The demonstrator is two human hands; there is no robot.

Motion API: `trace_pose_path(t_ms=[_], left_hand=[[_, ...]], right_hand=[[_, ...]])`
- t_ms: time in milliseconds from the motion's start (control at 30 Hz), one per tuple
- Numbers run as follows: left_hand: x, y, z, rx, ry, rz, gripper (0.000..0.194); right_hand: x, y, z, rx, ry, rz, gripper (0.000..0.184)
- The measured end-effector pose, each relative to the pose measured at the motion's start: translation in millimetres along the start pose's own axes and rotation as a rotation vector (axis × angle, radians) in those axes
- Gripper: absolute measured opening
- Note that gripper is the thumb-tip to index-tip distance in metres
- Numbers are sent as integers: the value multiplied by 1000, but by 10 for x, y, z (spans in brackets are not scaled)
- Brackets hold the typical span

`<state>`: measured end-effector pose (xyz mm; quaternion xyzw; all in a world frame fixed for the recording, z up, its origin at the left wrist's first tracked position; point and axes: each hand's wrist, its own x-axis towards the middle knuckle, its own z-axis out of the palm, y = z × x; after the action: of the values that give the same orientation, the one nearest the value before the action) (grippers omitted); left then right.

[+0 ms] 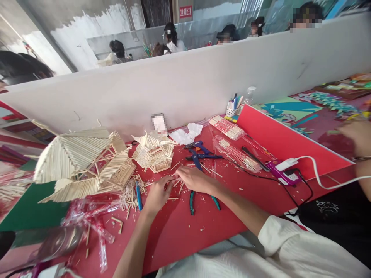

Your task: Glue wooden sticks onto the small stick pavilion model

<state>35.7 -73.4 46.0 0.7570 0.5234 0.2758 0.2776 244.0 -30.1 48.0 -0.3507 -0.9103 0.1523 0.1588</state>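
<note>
My left hand [158,193] and my right hand [194,179] meet over the red table [179,227], fingertips pinched together on small wooden sticks [175,182]. Loose stick pieces lie scattered around them. Teal-handled pliers [203,201] lie partly under my right wrist. A blue glue gun [198,152] rests just beyond my right hand. A small stick-built model house [153,151] stands behind my hands, and a larger stick roof model [84,164] stands to the left.
A blue pen [139,195] lies left of my left hand. Packets of sticks [236,152], a purple power strip [282,173] with cables, crumpled tissue [185,135] and plastic wrappers [92,220] sit on the table. A white partition [203,77] backs it. Another person's hand [358,135] is at the right.
</note>
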Motion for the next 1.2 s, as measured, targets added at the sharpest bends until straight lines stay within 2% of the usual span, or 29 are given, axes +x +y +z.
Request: trace_pose_path(t_ms=[67, 100, 200, 267, 333, 433, 533, 667, 833, 1033, 1100, 1200], left_hand=[[6, -25, 18, 27, 33, -51, 28], [8, -43, 11, 18, 49, -76, 27], [15, -105, -36, -123, 90, -116, 29], [23, -139, -54, -253, 100, -134, 32], [36, -162, -42, -376, 106, -160, 34], [55, -179, 28, -529, 135, -200, 36], [66, -171, 117, -670, 190, -247, 36], [70, -108, 187, -913, 264, -376, 39], [63, -37, 219, -1166, 369, -491, 45], [56, -33, 275, -1287, 507, -520, 44], [57, -29, 293, -1317, 533, -521, 42], [61, -10, 332, -1352, 537, -518, 41]], right_hand=[[6, 13, -9, -23, 53, 51, 5], [1, 46, -24, -54, 92, 96, 7], [-48, 225, -74, -249, 178, 288, 35], [-93, 368, -85, -370, 155, 426, 56], [-126, 484, -72, -431, 97, 482, 66], [-130, 568, -45, -456, 35, 531, 67], [-109, 574, -51, -454, 13, 564, 57], [-121, 571, -112, -446, 14, 535, 41], [-190, 586, -235, -390, 42, 410, 43], [-249, 493, -348, -130, 151, 172, 42], [-274, 411, -385, -61, 137, 146, 44], [-321, 265, -441, 8, 51, 157, 46]])
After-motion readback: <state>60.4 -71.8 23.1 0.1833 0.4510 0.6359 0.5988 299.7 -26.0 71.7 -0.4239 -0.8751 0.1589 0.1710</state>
